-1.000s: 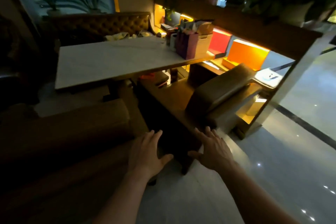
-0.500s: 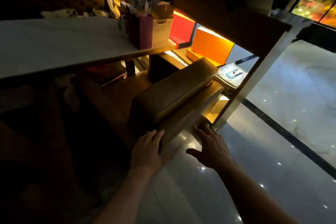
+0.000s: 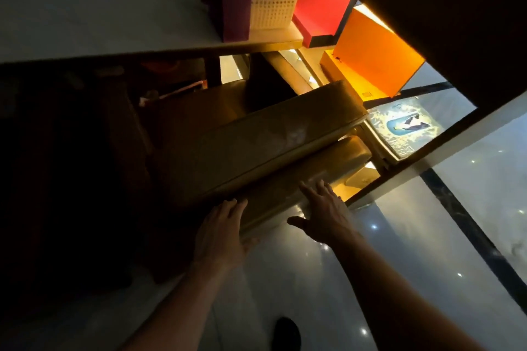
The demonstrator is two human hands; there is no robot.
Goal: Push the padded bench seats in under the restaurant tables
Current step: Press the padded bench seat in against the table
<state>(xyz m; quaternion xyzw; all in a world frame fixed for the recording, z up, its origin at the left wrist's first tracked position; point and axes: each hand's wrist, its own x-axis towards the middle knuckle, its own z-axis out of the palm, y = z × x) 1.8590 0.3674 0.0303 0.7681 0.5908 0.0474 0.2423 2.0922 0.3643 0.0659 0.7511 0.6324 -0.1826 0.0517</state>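
Observation:
A brown padded bench [image 3: 256, 145] with a low backrest stands at the near side of the pale-topped table [image 3: 94, 17], its seat partly under the table edge. My left hand [image 3: 219, 234] lies flat against the back of the bench near its left end, fingers spread. My right hand [image 3: 325, 214] presses flat on the lower back panel further right, fingers also apart. Neither hand grips anything. The bench's left part and legs are lost in dark shadow.
A purple bag [image 3: 233, 0] and a white perforated basket [image 3: 273, 1] stand on the table's right end. Red [image 3: 322, 6] and orange [image 3: 376, 51] lit panels line the partition on the right. A glossy floor [image 3: 413, 251] lies below, with my shoe [image 3: 286, 333] on it.
The view has closed in and tilted down onto the bench. Both hands went from hovering over the floor to lying flat against the bench's back.

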